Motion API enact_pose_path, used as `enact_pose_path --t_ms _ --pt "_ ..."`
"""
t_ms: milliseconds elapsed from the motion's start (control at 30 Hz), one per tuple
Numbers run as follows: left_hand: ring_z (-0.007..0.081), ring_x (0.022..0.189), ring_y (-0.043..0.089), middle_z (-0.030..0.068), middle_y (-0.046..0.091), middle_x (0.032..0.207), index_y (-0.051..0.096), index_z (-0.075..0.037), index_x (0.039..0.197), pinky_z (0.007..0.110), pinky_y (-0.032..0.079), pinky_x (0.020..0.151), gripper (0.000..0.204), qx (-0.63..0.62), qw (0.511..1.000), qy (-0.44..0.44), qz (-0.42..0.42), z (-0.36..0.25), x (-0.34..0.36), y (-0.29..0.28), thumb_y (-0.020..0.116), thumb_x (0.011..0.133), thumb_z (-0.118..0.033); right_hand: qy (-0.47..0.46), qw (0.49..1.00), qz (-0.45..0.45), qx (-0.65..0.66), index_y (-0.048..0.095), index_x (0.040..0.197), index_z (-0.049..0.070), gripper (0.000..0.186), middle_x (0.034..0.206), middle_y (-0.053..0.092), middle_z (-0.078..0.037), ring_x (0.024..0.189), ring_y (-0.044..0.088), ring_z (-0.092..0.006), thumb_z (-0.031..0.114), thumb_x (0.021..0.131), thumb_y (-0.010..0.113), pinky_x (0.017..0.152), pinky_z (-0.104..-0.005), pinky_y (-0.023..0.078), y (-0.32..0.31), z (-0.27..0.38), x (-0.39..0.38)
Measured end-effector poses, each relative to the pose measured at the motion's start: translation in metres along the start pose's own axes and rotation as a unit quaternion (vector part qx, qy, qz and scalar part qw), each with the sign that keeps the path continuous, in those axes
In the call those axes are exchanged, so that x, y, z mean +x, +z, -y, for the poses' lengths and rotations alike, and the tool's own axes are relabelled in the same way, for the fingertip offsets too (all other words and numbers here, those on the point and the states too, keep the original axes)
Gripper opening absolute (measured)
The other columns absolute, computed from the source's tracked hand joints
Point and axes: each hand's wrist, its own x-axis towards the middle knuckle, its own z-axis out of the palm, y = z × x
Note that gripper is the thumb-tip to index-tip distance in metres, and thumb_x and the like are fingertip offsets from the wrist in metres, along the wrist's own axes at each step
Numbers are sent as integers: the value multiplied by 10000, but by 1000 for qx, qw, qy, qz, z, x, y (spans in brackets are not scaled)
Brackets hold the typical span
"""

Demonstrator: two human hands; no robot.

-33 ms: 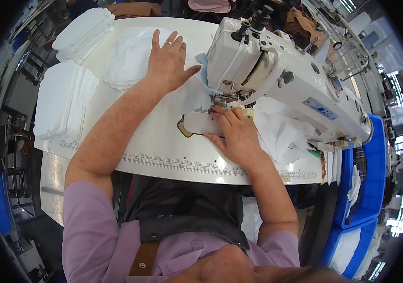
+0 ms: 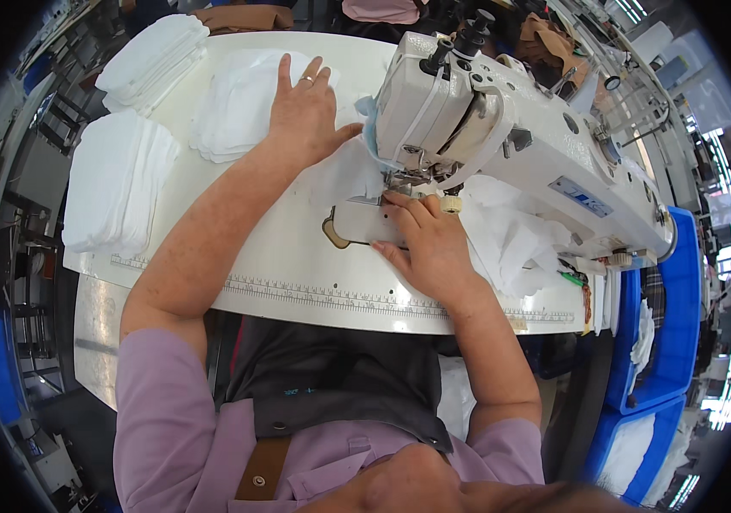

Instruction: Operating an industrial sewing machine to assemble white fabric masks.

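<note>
My left hand (image 2: 304, 115) lies palm down with fingers spread over the edge of a stack of thin white cloth pieces (image 2: 224, 103); a ring is on one finger. Its thumb points toward a pale, semi-sheer piece of fabric (image 2: 348, 171) at the white sewing machine (image 2: 434, 103), beside a scrap of light blue material (image 2: 371, 128). My right hand (image 2: 429, 244) rests on the needle plate (image 2: 361, 224), thumb apart, fingertips at the presser foot (image 2: 408, 179) and partly hidden by it.
Two more white stacks (image 2: 113, 184) (image 2: 147, 64) sit at the table's left. Crumpled white fabric (image 2: 519, 248) lies under the machine arm. Blue bins (image 2: 682, 299) stand at the right. Brown material (image 2: 545, 47) and other workstations are behind. A ruler strip (image 2: 314, 292) runs along the front edge.
My left hand has shifted very slightly, its fingers and thumb moving a few pixels. My right hand and the machine look the same.
</note>
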Motion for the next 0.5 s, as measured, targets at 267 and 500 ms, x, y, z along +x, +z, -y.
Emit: enact_pose_path --t_ms 267,500 --pt "310 1185 665 108 685 1277 716 -180 1194 545 431 1100 344 -358 931 -68 -13 -18 -2 3 758 859 -112 -21 999 -41 17 676 1135 12 403 1304 678 -114 1060 644 -331 291 865 785 919 -462 478 2 -4 -1" --pt "103 631 588 56 693 815 745 -68 886 304 494 636 135 -484 860 -155 -51 46 5 -46 850 845 -143 -25 999 -34 6 674 1152 -7 401 1330 663 -144 1110 624 -348 259 869 773 935 -470 490 2 -2 -1"
